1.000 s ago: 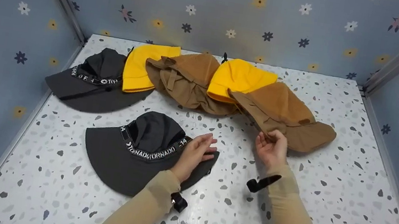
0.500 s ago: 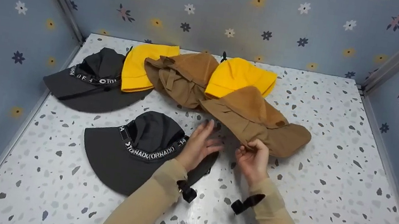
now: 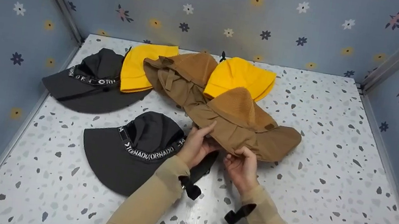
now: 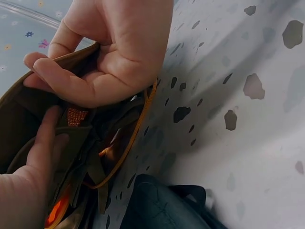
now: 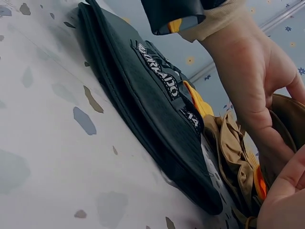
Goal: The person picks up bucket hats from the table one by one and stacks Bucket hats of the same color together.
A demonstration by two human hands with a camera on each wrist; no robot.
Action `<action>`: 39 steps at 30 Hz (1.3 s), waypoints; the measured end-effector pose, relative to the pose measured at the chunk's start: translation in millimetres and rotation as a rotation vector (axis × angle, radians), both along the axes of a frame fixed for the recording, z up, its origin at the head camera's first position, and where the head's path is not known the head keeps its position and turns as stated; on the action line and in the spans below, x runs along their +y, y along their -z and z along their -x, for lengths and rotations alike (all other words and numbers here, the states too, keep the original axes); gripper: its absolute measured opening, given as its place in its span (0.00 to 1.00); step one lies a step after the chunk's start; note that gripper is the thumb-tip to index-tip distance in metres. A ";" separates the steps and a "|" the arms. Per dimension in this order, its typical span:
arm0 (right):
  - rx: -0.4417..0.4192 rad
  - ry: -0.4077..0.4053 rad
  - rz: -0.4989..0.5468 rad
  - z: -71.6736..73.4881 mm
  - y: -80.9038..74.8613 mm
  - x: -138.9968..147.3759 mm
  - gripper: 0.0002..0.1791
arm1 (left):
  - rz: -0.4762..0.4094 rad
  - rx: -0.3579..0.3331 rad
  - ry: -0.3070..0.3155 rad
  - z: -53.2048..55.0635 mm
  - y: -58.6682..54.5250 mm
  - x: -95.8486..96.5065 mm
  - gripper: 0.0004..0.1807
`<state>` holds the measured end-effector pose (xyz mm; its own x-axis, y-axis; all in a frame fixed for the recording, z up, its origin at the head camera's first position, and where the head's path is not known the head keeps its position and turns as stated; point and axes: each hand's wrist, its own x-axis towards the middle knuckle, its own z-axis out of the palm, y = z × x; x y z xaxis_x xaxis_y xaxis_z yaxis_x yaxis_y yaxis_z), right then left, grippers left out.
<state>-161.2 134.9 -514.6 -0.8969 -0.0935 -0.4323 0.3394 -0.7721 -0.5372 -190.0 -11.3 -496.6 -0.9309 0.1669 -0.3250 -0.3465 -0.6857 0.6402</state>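
A brown sun hat (image 3: 236, 131), with a tan ribbed crown and a wide soft brim, is held up at its near edge. My right hand (image 3: 242, 169) pinches that brim between thumb and fingers, as the left wrist view also shows. To its left, my left hand (image 3: 196, 147) grips the same brim, thumb over the outside and fingers tucked beneath. An orange cord (image 4: 126, 157) hangs inside the hat. A dark grey wide-brimmed hat (image 3: 128, 164), with a lettered band, lies under my left forearm.
Along the back of the speckled table (image 3: 327, 210) lie a second dark grey hat (image 3: 94, 100), a yellow hat (image 3: 137, 67), another brown hat (image 3: 194, 67) and a second yellow hat (image 3: 240, 76), overlapping in a row. Flowered walls (image 3: 214, 11) enclose the back and sides.
My right hand has drawn the brown hat left and toward me, off the yellow hat's right side. My left hand has moved from above the grey hat's brim to grip the brown hat.
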 end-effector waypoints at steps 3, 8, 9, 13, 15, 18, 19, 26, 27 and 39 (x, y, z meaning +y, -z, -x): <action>0.004 -0.009 -0.026 -1.6 1.0 -1.7 0.20 | 0.006 -0.017 -0.013 -0.2 0.0 2.2 0.25; 0.026 -0.052 -0.063 -4.1 5.1 -3.2 0.20 | -0.009 -0.031 -0.079 -0.5 1.0 5.3 0.31; 0.029 -0.055 -0.060 -4.2 6.1 -3.3 0.20 | -0.017 -0.031 -0.097 -0.4 1.3 5.6 0.32; 0.040 -0.059 -0.011 -3.2 7.9 -1.7 0.14 | -0.043 -0.037 -0.146 -0.8 1.9 6.2 0.35; 0.033 -0.051 0.030 -1.3 7.9 0.5 0.13 | -0.049 -0.038 -0.159 -1.2 1.2 5.7 0.35; 0.021 -0.027 0.103 3.0 7.3 6.7 0.14 | -0.047 -0.037 -0.165 -2.4 -0.7 3.8 0.33; 0.014 -0.015 0.125 4.7 7.0 9.5 0.14 | -0.050 -0.032 -0.167 -2.7 -1.3 2.7 0.33; 0.011 0.106 0.278 14.0 3.9 35.2 0.14 | -0.068 -0.010 -0.172 -5.0 -4.5 -8.7 0.34; 0.004 0.124 0.291 15.4 2.8 39.1 0.14 | -0.067 -0.008 -0.174 -5.0 -4.7 -10.6 0.34; -0.042 0.155 0.222 27.2 -8.7 84.1 0.08 | -0.033 0.005 -0.137 -8.3 -3.6 -26.4 0.30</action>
